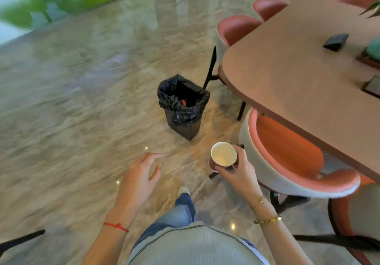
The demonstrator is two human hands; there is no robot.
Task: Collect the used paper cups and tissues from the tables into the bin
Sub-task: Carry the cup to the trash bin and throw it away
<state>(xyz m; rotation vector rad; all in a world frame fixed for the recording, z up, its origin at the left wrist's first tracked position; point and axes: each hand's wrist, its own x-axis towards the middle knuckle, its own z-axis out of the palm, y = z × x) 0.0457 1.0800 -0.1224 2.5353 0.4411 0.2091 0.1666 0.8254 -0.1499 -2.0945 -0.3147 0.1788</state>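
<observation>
I am holding the paper cup [223, 154] in my right hand [240, 174], fingers curled round it, short of the bin [183, 105]; left hand [139, 177] is hanging slack, holding nothing. Releasing early risks missing.

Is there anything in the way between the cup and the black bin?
Nothing visible. Only bare floor lies between the paper cup in the right hand and the open bin. The chair sits off to the right.

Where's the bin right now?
The bin stands on the floor, centre of the head view, just left of the table, ahead of the cup.
</observation>
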